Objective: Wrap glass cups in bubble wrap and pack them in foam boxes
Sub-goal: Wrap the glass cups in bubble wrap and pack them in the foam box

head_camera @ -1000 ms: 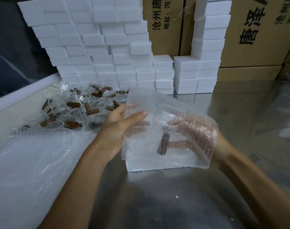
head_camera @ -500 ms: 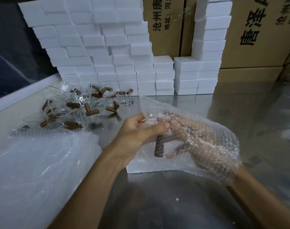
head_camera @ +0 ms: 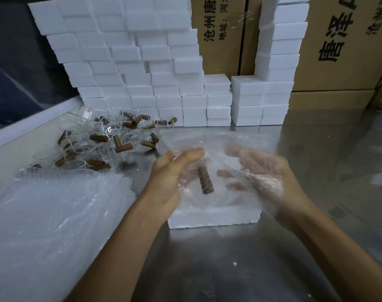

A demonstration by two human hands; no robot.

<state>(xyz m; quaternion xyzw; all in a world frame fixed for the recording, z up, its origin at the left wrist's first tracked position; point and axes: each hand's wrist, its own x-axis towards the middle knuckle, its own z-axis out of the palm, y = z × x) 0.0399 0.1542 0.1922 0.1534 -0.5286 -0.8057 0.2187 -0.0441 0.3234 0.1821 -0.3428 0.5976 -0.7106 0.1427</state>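
While both hands enclose it above the white foam box (head_camera: 214, 216) on the steel desk (head_camera: 229, 269), the clear glass cup with brown wooden handle (head_camera: 205, 180) sits inside a translucent bubble-wrap sheet (head_camera: 209, 147). Left hand (head_camera: 170, 182) pinches the wrap; right hand (head_camera: 272, 182) cups it underneath. Glass is judged fragile and slippery; support the body, not the handle.

Two hands (head_camera: 164, 182) (head_camera: 270, 179); one bubble-wrap sheet (head_camera: 209, 149) held.
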